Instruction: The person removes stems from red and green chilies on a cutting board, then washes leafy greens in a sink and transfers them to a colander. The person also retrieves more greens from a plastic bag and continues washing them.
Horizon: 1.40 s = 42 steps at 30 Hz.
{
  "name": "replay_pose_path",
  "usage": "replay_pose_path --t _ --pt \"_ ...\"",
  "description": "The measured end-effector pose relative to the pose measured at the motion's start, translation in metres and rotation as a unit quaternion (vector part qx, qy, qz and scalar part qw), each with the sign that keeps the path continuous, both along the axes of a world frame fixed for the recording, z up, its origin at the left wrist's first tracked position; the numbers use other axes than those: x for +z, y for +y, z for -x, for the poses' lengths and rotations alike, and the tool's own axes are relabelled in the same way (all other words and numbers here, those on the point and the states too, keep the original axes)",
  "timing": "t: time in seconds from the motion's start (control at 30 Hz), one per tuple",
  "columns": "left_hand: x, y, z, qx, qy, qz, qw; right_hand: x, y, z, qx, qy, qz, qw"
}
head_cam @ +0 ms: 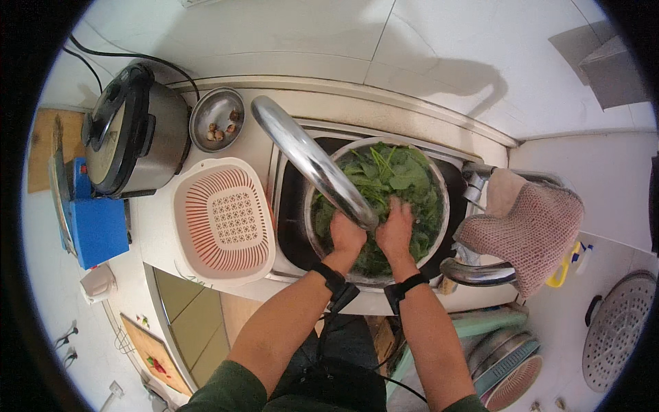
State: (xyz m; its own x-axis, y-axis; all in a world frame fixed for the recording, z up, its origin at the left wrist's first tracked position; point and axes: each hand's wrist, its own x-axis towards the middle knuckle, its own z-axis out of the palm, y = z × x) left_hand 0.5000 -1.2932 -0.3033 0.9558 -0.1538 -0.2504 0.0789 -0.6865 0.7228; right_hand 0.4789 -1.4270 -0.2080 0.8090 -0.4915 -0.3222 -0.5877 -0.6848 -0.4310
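Leafy greens [412, 175] lie in water in a large round metal basin [446, 198], which stands in the dark sink [292, 232]. My left hand [347, 236] is at the near left part of the basin, its fingers hidden by the faucet and the leaves. Close beside it, my right hand [396, 226] reaches into the greens with its fingers partly among them; whether it grips any cannot be told. The curved chrome faucet [314, 159] arches over the basin, its end above the gap between my hands. Both wrists wear black straps.
Left of the sink sit a white-and-pink plastic strainer basket [226, 275], a small metal bowl [206, 121] holding several small round items, and an electric pressure cooker [165, 134]. A pink cloth [535, 221] hangs over a chrome pipe on the right. Stacked baskets [502, 360] are at lower right.
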Motion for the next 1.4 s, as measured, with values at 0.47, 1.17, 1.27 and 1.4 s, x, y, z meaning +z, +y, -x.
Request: replay_pose_path --t 0.47,1.17,1.27,1.4 --pt "0.269 -0.014 0.011 -0.145 0.024 0.244 0.959 0.145 -0.030 0.058 -0.343 -0.254 -0.615 0.663" --pt "0.110 0.028 -0.003 -0.118 0.120 0.001 0.986 0.025 0.020 -0.029 0.052 0.074 0.101 0.991" --pt "0.111 0.027 -0.002 -0.012 0.222 0.073 0.972 0.041 -0.004 -0.030 0.012 0.079 -0.054 0.995" --pt "0.104 0.019 -0.006 0.140 0.265 0.225 0.927 0.073 -0.042 -0.009 -0.083 0.004 -0.183 0.980"
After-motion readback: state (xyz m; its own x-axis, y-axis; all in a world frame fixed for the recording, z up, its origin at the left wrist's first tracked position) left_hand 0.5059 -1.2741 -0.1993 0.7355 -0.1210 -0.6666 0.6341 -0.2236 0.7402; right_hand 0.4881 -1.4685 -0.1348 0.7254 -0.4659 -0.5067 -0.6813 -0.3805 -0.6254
